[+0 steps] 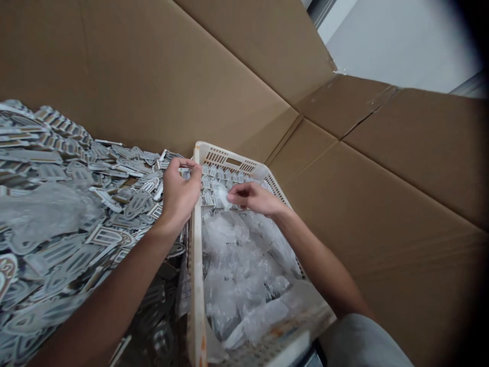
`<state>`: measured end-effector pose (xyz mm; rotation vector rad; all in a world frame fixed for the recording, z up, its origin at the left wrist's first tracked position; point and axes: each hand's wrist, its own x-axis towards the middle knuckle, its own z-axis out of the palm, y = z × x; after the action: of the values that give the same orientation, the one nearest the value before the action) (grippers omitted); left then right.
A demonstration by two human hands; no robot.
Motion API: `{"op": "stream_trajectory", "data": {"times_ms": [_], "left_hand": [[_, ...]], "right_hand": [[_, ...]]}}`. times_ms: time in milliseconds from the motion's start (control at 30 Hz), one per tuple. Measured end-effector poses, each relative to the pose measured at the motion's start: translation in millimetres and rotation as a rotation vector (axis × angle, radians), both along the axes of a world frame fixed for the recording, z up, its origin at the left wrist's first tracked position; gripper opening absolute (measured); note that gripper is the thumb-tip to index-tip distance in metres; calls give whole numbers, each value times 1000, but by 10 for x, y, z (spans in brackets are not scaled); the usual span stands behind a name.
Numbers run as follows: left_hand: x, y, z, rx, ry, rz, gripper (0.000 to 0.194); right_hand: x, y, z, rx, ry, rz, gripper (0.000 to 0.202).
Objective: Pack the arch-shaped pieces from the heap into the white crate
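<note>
My right hand [257, 198] is inside a white plastic basket [196, 244], its thumb and fingers pinched at the edge of a crumpled clear plastic bag [220, 194]. Beneath that bag lie rows of small arch-shaped white and brown pieces [208, 173]. At the basket's left rim is my left hand [181, 188], thumb and forefinger curled together. What sits between those fingers, if anything, I cannot make out. More crumpled clear plastic [240, 260] covers the near part of the basket's contents.
A large heap of loose arch-shaped pieces [110, 209] fills the left side, with a clear plastic sheet [49, 209] on top. Tall cardboard walls [133, 76] rise behind and to the right [401, 204]. A grey-clad knee [362, 341] is at the bottom right.
</note>
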<state>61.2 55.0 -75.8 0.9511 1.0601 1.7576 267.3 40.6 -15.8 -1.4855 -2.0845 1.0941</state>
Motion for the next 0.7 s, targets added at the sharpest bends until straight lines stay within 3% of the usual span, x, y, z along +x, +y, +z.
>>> {"op": "stream_trajectory", "data": {"times_ms": [67,133,233,400,700], "left_hand": [[-48,7,48,-36,-60,-2,19],[-92,17,89,-53,-92,10,23],[-129,29,114,-56,-113,12,23],[-105,17,113,-57,-118,-5,22],[-70,-49,212,-90,-282,-85,14]], "right_hand": [[427,126,-25,88,-160,-218,27],[831,248,-77,156,-455,-493,21],[1263,380,-219,138,-653,-680,18],[1526,512,-507,46,-809,-754,16],[1629,732,-793,-25,-1081,-653,7]]}}
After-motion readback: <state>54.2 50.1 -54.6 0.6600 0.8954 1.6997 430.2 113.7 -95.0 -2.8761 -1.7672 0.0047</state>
